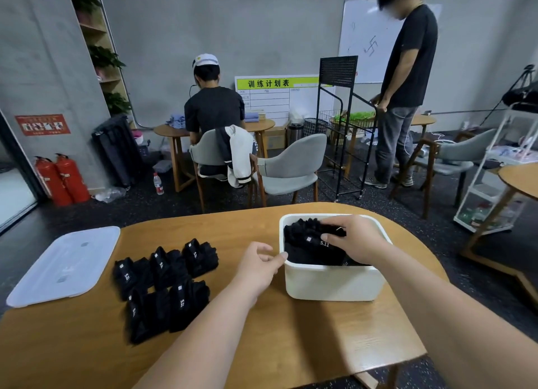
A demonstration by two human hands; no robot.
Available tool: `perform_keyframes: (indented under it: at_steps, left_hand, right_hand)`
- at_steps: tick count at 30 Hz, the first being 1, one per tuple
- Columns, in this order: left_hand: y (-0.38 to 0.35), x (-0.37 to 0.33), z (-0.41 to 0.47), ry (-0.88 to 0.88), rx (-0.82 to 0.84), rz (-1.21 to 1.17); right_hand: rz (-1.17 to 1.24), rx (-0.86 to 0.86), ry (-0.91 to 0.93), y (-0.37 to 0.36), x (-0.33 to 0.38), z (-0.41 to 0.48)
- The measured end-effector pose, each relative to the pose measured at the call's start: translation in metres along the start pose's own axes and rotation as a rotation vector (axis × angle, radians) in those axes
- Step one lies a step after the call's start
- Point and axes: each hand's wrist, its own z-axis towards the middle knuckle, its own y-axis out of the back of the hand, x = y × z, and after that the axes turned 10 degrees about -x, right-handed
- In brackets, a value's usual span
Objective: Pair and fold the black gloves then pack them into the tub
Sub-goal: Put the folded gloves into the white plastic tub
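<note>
The black gloves [308,244] I am packing lie folded inside the white tub [329,284], near the worktop's [291,345] right edge. My right hand [358,237] reaches in from above, fingers curled round the top bundle, likely to seat it flat. My left hand [259,265] touches the tub's near-left corner with curled fingers, probably bracing it; whether it pinches the rim I cannot tell. Five more folded pairs [166,284] wait to the left, with the lid [64,265] parked beyond them.
</note>
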Motion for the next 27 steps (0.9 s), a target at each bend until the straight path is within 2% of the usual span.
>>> perform_keyframes:
  at_steps: [3, 7, 9, 18, 22, 27]
  left_hand:
    - [-0.002, 0.002, 0.004, 0.014, 0.016, 0.013]
    - [-0.003, 0.005, 0.008, 0.020, 0.014, 0.041]
    - [-0.004, 0.006, 0.008, 0.027, 0.011, 0.038]
    - [-0.006, 0.015, 0.011, 0.012, -0.031, 0.026]
    - [-0.008, 0.015, 0.009, -0.003, -0.059, 0.050]
    - [-0.003, 0.008, 0.004, -0.027, -0.064, 0.113]
  right_hand:
    - [-0.064, 0.046, 0.062, -0.011, -0.005, 0.007]
    - [-0.183, 0.262, 0.125, -0.023, -0.007, 0.013]
    - [-0.221, 0.316, 0.136, -0.029, -0.009, 0.013]
    - [-0.254, 0.378, 0.097, -0.042, -0.003, 0.023]
    - [-0.334, 0.485, 0.099, -0.051, -0.001, 0.022]
    - [-0.266, 0.434, 0.030, -0.050, 0.000, 0.024]
